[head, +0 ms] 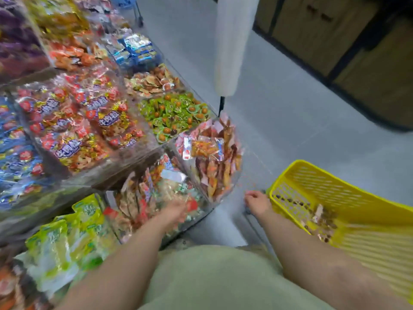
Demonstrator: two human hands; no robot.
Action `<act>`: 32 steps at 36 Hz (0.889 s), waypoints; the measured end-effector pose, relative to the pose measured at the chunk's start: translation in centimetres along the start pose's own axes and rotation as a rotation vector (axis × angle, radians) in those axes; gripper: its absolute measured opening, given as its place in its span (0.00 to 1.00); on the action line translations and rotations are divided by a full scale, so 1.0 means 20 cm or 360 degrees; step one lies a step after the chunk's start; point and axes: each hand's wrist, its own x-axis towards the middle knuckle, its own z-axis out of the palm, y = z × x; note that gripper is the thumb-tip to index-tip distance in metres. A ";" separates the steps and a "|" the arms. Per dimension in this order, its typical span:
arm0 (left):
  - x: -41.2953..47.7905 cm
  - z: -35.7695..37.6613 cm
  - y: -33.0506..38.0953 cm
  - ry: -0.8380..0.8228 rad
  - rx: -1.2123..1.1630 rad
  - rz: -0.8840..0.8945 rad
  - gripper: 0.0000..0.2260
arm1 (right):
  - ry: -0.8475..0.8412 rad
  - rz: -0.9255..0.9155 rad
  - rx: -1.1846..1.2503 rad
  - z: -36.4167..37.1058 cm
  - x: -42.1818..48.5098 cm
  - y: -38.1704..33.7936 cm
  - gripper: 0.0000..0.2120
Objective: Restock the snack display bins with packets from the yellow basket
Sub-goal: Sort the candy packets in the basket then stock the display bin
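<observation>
Left hand: I am reaching my left hand (176, 211) over the low clear bin (201, 217) in front of me; it is too blurred, so I cannot tell how the fingers are set.
Right hand: my right hand (257, 203) is gripping the near corner of the yellow basket (335, 182), fingers curled round the rim.
Basket: it is sitting tilted at my right, just beside the bins, over the grey floor (290, 130).
Packets: a few small packets (321, 222) are lying in the basket's low end.
Bin: it is holding mixed red and white packets under my left hand.
Neighbours: orange packets (207, 148) are filling the bin behind it; green packets (176, 113) beyond that; yellow-green bags (55, 238) are lying to the left.
</observation>
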 end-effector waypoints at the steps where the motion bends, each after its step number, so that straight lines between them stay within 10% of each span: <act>1: 0.00 0.05 -0.02 -0.0022 0.0000 -0.0057 0.12 | 0.0003 0.0075 -0.0032 -0.06 -0.01 0.10 0.13; 8: -0.01 0.47 -0.02 -0.0085 0.0182 -0.0311 0.11 | -0.0295 0.0631 0.0035 -0.45 -0.14 0.59 0.10; 22: 0.12 1.28 0.33 -0.0286 0.0649 -0.0039 0.07 | -0.0097 0.0638 0.0425 -1.14 0.02 0.82 0.06; 32: 0.46 1.44 0.68 0.0155 0.0879 0.0272 0.04 | -0.0002 0.0952 0.0534 -1.17 0.20 1.03 0.15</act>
